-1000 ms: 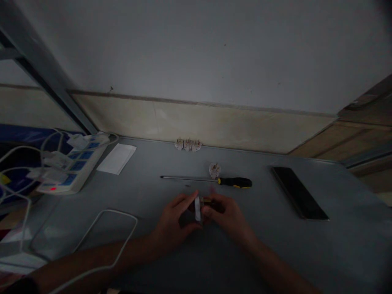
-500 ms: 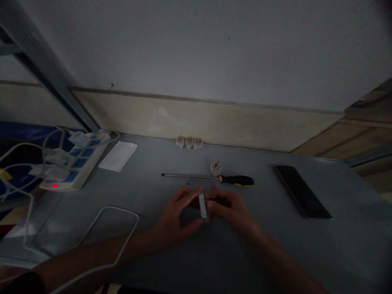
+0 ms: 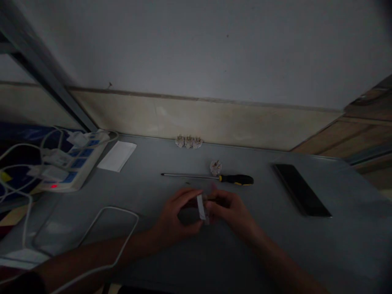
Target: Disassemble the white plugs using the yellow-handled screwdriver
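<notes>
Between thumb and fingers, my left hand (image 3: 179,214) grips a small white part (image 3: 201,207) by its edges, tilted nearly upright. My right hand (image 3: 228,207) is closed in a pinch at that part's right side; what its fingertips hold is too dark and small to name. Just beyond the hands lies a screwdriver (image 3: 237,179) with a black and yellow handle, its shaft pointing left. A round pale piece with metal prongs (image 3: 216,166) sits behind the screwdriver. Several similar pronged pieces (image 3: 189,141) stand in a row near the wall.
A power strip (image 3: 88,163) with plugs and a red light is at the left. Beside it lies a folded white paper (image 3: 117,156). A white cable (image 3: 118,208) loops over my left forearm. At the right rests a dark phone (image 3: 301,190). The wall (image 3: 208,118) closes off the back.
The white part has tilted slightly and shifted a little to the left in my left hand. My right fingers have moved slightly against it. The camera view has shifted a little.
</notes>
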`<state>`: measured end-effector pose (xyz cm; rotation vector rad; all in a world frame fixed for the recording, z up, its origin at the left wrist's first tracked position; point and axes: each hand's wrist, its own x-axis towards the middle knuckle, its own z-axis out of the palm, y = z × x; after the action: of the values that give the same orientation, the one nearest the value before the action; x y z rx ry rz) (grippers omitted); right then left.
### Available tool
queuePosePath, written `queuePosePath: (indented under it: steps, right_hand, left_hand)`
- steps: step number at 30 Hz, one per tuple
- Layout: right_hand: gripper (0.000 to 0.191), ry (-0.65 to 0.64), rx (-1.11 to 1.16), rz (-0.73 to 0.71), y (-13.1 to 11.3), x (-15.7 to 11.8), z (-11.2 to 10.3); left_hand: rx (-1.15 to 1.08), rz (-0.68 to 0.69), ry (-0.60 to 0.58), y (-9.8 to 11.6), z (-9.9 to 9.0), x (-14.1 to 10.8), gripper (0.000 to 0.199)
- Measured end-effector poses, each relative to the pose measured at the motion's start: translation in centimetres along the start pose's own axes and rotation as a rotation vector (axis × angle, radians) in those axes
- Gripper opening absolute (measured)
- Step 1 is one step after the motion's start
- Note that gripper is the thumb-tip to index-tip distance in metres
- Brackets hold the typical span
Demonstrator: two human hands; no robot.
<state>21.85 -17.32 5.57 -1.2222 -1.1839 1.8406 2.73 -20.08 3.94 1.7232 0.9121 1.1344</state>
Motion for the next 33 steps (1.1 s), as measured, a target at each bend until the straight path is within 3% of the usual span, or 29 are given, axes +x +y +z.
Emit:
queuePosePath:
  steps: [7, 14, 24, 30, 33]
  right_hand:
    - [0.050, 0.062, -0.003, 0.004, 0.4, 0.3, 0.1]
    - [0.048, 0.081, -0.032, -0.020, 1.0, 0.0, 0.7]
    - [0.048, 0.093, -0.033, -0.031, 0.7, 0.0, 0.7]
    - [0.046, 0.146, -0.025, -0.046, 1.1, 0.2, 0.8]
    - [0.045, 0.146, -0.032, -0.050, 1.0, 0.1, 0.9]
  left_hand:
    - [-0.098, -0.099, -0.056, -0.4, -0.3, 0.1, 0.058]
    - [0.051, -0.131, 0.023, -0.9, -0.5, -0.1, 0.052]
    - [0.105, -0.033, 0.000, -0.4, -0.6, 0.0, 0.057]
    - [0.045, -0.112, -0.051, -0.3, -0.3, -0.1, 0.077]
    - [0.040, -0.137, -0.018, -0.3, -0.1, 0.0, 0.073]
